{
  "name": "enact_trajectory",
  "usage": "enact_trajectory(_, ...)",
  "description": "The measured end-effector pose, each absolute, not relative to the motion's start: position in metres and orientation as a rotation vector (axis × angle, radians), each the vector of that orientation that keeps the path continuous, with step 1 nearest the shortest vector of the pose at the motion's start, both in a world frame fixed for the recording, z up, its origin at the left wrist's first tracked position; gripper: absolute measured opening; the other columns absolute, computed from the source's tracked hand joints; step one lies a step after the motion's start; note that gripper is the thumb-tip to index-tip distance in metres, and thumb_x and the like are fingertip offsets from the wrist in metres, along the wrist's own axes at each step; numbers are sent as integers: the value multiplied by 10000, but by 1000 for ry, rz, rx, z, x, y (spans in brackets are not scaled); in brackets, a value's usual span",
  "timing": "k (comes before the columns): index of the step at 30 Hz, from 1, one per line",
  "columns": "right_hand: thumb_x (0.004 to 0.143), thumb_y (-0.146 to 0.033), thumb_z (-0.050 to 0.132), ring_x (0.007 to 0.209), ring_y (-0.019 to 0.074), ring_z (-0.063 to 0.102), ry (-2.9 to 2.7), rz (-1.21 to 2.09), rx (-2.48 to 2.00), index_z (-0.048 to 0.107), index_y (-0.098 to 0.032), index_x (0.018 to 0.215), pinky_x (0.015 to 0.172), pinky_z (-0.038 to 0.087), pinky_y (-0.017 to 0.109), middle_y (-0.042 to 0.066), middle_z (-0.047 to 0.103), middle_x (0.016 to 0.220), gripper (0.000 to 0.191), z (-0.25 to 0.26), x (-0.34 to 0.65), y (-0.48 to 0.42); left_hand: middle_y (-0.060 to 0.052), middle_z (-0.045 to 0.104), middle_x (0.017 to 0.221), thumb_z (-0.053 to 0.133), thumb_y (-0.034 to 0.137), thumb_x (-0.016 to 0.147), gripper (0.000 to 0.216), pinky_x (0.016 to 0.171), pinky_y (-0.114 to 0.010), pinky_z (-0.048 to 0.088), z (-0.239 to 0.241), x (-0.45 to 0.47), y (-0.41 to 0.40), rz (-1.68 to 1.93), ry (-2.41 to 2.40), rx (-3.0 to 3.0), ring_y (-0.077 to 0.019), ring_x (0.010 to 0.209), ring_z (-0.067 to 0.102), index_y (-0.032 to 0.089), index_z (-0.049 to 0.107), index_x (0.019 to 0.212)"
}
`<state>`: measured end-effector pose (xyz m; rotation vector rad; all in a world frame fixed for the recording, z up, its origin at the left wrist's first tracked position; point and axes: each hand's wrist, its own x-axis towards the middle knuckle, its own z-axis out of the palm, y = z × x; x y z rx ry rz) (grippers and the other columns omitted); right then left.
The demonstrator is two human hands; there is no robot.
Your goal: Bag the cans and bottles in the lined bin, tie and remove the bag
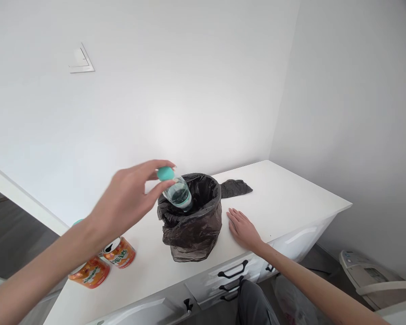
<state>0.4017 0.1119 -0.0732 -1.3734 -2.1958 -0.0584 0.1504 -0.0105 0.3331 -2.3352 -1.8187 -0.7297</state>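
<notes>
My left hand [135,187] pinches a clear plastic bottle [179,194] at its neck, just under the teal cap. The bottle tilts into the mouth of a bin [196,239] lined with a dark, see-through plastic bag; its lower end is partly inside the rim. Flat on the white cabinet top, right of the bin, lies my right hand [242,227], fingers stretched out and holding nothing. It is close to the bag but apart from it.
Two orange drink cans, one nearer [92,273] and one beside it [120,253], stand at left under my forearm, with a teal-topped item partly hidden behind. A dark bag piece [236,188] lies behind the bin. Drawer handles [232,269] stick out in front.
</notes>
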Motion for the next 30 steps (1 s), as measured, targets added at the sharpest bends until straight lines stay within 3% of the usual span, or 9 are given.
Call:
enact_trajectory(7,1061,-265,358,1506,255,434,-2183,-36,-1370,555,-138,1493,1251,360,482,131,507,1585,492,-72,401,112,0,773,927,531,622,903,403,665,-343,521,291,140,30,-576,-1786,-2574,-248,813,739,323,671,1134)
enact_trajectory(10,1062,-264,358,1506,256,435,-2185,-29,-1387,557,-129,1490,1256,355,467,128,509,1584,491,-70,400,111,5,756,842,536,598,910,384,656,-341,511,279,138,37,-496,-1765,-2603,-237,751,714,323,675,1139)
enact_trajectory(21,1046,-245,362,1503,261,440,-2165,-5,-1387,566,-139,1486,1252,364,481,121,508,1585,496,-66,400,110,-9,794,1004,624,558,854,313,781,-373,560,257,141,64,-195,-1759,-2758,-264,877,735,320,738,1022)
enact_trajectory(24,1044,-241,357,1505,258,437,-2169,4,-1394,567,-127,1484,1256,359,476,125,507,1585,501,-66,399,110,-5,802,1072,597,620,875,357,882,-371,560,260,143,70,-61,-1699,-2874,-264,962,738,319,771,957)
enact_trajectory(28,1038,-241,357,1500,259,444,-2163,2,-1369,569,-151,1485,1252,361,494,120,513,1581,503,-67,399,110,-33,701,1378,458,688,953,517,1149,-418,442,259,136,76,-379,-1621,-2810,-285,1312,611,302,746,1140)
enact_trajectory(30,1036,-240,358,1501,258,443,-2160,1,-1369,573,-147,1480,1251,362,489,121,517,1578,502,-67,399,110,-60,603,1509,434,712,955,598,1207,-456,378,256,129,80,-491,-1674,-2713,-300,1414,522,281,679,1290)
